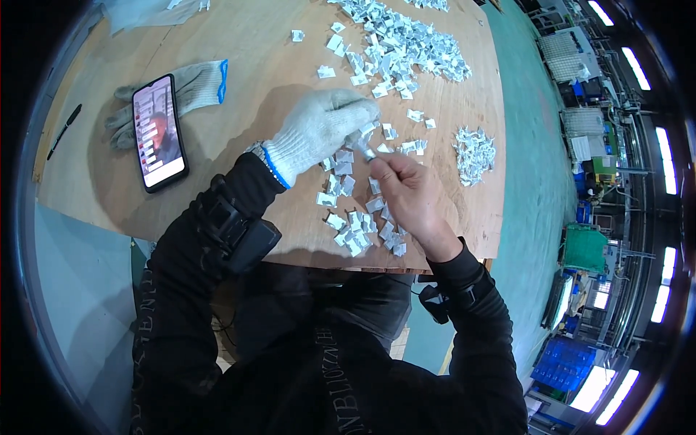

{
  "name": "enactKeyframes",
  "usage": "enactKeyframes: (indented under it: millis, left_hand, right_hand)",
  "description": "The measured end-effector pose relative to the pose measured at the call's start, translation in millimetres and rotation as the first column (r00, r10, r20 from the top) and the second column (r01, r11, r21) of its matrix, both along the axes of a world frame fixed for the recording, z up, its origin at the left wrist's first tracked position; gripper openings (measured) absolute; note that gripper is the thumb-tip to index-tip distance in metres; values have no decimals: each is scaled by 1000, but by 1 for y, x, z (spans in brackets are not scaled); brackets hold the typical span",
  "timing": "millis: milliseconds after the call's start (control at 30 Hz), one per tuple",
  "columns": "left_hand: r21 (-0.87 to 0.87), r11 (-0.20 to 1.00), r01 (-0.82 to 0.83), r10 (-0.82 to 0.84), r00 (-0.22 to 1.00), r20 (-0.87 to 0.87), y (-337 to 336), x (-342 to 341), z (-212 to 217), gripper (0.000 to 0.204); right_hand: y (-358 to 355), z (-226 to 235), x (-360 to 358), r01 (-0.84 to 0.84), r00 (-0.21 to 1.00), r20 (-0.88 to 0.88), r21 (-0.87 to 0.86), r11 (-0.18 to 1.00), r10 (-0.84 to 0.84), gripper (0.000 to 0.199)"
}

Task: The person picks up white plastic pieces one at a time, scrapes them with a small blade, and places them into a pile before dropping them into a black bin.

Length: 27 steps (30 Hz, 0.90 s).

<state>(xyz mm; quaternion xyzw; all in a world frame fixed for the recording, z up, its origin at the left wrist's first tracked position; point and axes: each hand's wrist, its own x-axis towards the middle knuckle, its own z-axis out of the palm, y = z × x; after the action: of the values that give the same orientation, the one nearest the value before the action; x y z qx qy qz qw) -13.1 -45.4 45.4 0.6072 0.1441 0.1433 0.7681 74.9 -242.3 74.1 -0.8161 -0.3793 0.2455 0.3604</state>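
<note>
My left hand (326,127), in a white knit glove with a blue cuff, is closed with fingers and thumb pressed together. My right hand (407,190) is bare and pinches the near end of a small silver metal piece (367,153). The far end of that piece meets the gloved fingertips, which partly cover it. Under and nearer than both hands lie several loose bent metal brackets (354,233) on the wooden table (239,174). A few more brackets (415,115) are scattered just beyond the right hand.
A large heap of metal brackets (417,47) covers the far part of the table. Smaller metal pieces form a pile (475,156) near its right edge. At left, a phone (158,134) with a lit screen leans on another glove (199,85); a black pen (64,132) lies beyond.
</note>
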Motion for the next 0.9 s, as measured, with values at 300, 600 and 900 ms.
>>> enactKeyframes:
  millis: [300,600,900]
  left_hand:
    - [-119,990,71,-71,997,7,2,-2,7,38]
    - [-187,978,88,-90,996,-3,3,-3,6,40]
    - [-160,987,32,-27,999,34,1,0,2,39]
  right_hand:
    - [-1,-2,5,99,985,-159,223,970,-64,26]
    - [6,2,5,84,983,-180,219,972,-44,27]
    - [8,12,0,115,957,-286,265,957,-36,23]
